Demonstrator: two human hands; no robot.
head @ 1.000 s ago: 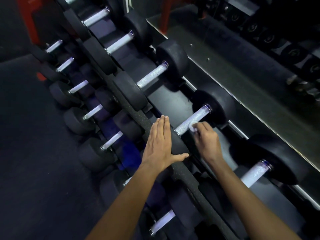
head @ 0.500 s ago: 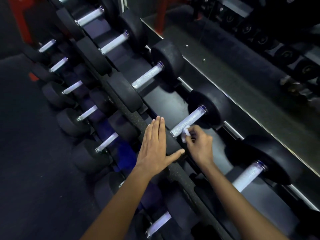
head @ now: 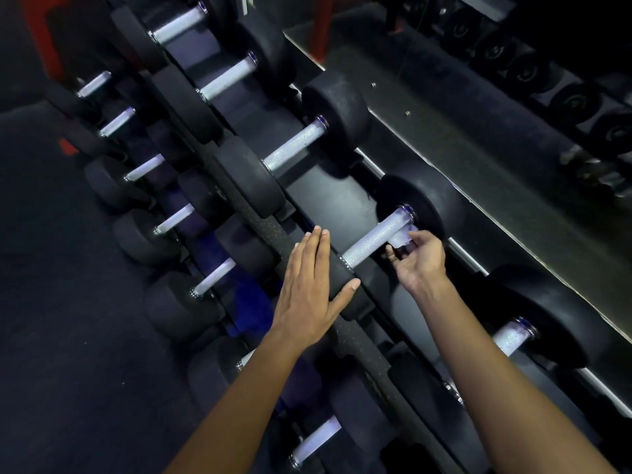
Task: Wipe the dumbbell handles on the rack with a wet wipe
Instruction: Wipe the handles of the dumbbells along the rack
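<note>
Mid-wipe: right hand (head: 419, 258) pinches the wet wipe (head: 403, 238) against the dumbbell handle (head: 374, 239), at two o'clock from the flat, open left hand (head: 309, 289) bracing the near weight head (head: 342, 282). Next, probably a stroke along the knurling.

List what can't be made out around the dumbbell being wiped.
- Head view: most of the wet wipe is hidden inside the right hand.
- The near weight of that dumbbell lies partly under the left hand.
- The underside of its handle faces away from the camera.
- Any markings on the far weight are lost in the dim light.
</note>
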